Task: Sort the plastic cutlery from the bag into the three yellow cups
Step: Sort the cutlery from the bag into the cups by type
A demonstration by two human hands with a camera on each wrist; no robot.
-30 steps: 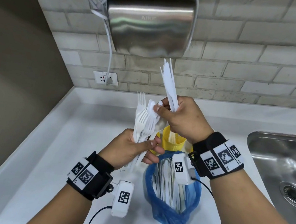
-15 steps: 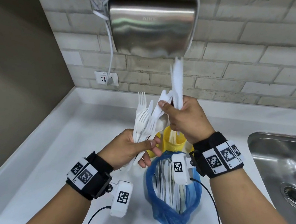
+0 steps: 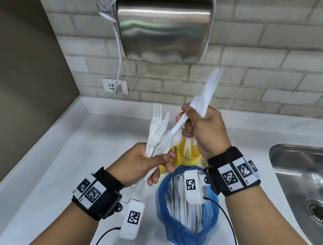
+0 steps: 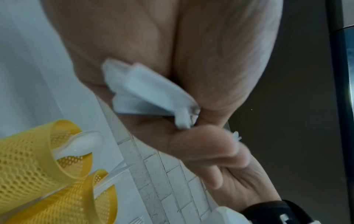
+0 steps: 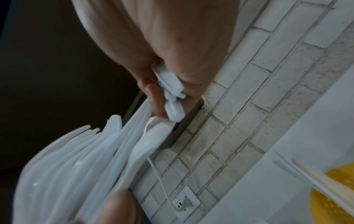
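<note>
Where upright before, knives [image 3: 206, 93] now tilted.

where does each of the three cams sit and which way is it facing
Head: worn on the head, looks forward and down at the counter; both forearms, left hand gripping forks, right hand gripping knives.
Left wrist: looks along the palm toward the brick wall; curled fingers.
Right wrist: looks along the palm toward the wall socket.
All share the yellow cups.

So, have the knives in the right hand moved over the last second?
Yes. The knives now tilt rightward; their tips have swung right, away from the dryer.
</note>
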